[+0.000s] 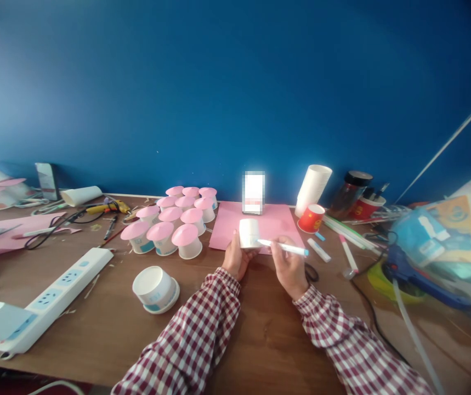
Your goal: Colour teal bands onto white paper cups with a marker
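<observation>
My left hand (237,257) is closed around a white paper cup (249,232), holding it above the near edge of a pink sheet (227,225). In my right hand (288,267) is a white marker pen (287,248) with a light blue end. Its tip points left and is at or close to the cup's side; whether they touch I cannot tell. Left of my hands stand several upturned paper cups with pink paper discs (186,235) on top. Nearer to me, another white cup (153,288) rests tilted on a round white piece.
A white power strip (66,291) lies at the left, with a yellow glue gun (109,207) behind it. Stacked white cups (313,189) and a red cup (311,218) stand at the right. Farther right are a blue glue gun (424,282) and cables. A blue wall (235,99) closes off the back.
</observation>
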{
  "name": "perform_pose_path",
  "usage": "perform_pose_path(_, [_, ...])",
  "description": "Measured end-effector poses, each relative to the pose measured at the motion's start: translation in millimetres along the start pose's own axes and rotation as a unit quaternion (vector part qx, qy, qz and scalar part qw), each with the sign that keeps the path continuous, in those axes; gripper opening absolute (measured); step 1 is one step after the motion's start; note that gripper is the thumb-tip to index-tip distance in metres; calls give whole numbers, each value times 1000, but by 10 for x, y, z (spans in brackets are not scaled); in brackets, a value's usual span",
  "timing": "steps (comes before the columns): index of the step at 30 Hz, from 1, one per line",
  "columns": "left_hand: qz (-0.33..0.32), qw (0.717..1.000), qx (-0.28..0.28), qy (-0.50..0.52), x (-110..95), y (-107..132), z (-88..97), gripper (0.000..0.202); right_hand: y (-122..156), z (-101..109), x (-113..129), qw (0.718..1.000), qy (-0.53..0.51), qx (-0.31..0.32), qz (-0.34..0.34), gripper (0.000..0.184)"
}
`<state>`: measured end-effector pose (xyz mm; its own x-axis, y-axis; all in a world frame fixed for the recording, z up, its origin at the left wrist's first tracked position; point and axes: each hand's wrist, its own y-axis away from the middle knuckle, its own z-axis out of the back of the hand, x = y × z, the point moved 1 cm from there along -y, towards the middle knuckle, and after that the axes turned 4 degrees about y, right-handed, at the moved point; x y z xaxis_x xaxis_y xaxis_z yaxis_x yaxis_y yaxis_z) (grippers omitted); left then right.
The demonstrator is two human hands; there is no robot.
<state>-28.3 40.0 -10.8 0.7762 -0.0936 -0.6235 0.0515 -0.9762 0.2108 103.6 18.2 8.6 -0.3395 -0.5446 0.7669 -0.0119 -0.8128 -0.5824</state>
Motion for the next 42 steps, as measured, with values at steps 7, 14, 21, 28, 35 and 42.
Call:
perform_pose_path(7, [9, 1000, -11, 9, -4, -19, 17, 43, -5, -3, -23, 1000, 2, -7, -1, 14])
perform_pose_path(14, [20, 1000, -10, 15, -21, -18, 14, 45, -4, -4, -47, 1000, -9, 5, -4, 14])
perform_pose_path(21, [17, 1000, 10, -2, -6, -14, 19, 46, 3, -10, -33, 1000, -20, -1, -17, 16])
perform_pose_path(28, [-1, 999, 43, -23, 9, 11, 0, 48, 2, -16, -30, 999, -30, 5, -18, 17])
perform_pose_path(35, [16, 1000, 0, 1, -18, 6, -2, 46, -9, -1, -6, 1000, -11, 6, -9, 18])
perform_pose_path(42, [16, 1000, 24, -3, -18, 8, -7, 47, -7, -3, -14, 1000, -11, -5, -13, 19])
